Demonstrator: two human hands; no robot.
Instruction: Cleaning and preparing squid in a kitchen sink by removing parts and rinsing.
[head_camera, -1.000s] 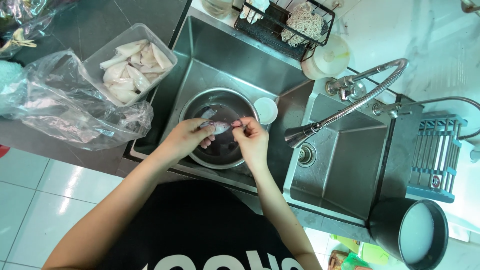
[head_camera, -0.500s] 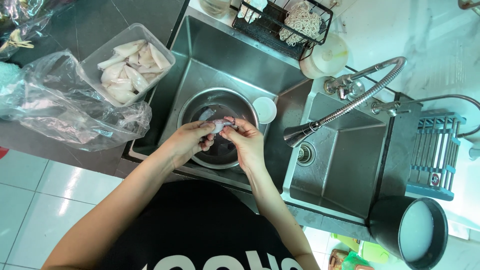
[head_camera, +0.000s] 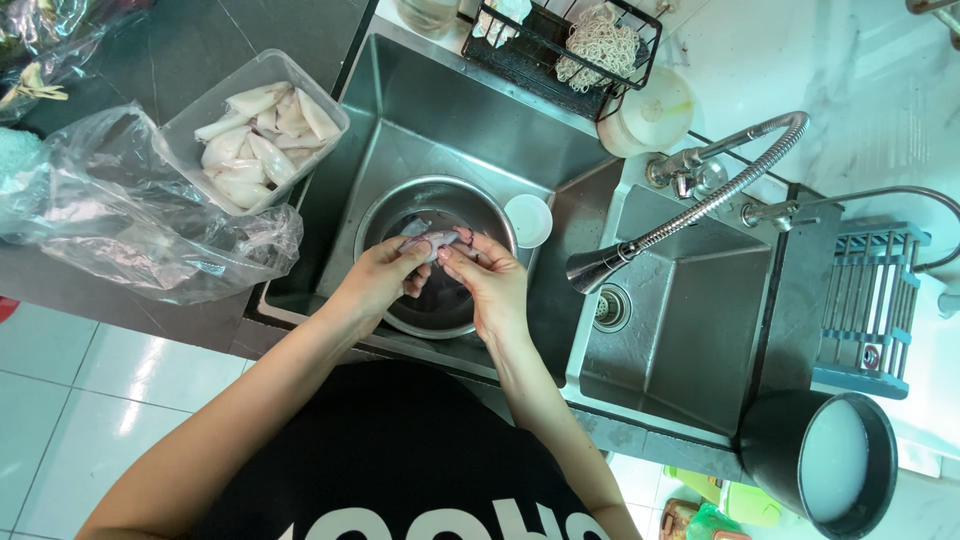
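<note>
Squid (head_camera: 432, 240): lay crosswise between both hands, above the bowl (head_camera: 385, 215).
Left hand (head_camera: 382, 280): pinched its left end.
Right hand (head_camera: 490, 285): pinched its right end.

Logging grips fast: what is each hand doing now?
Left hand: closed on the squid.
Right hand: closed on the same squid.

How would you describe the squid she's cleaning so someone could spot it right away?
Find the left basin of the steel sink, then the round metal bowl in it. Above the bowl, the left hand and right hand pinch one pale greyish squid, unlike the whiter pieces in the plastic tub.
</note>
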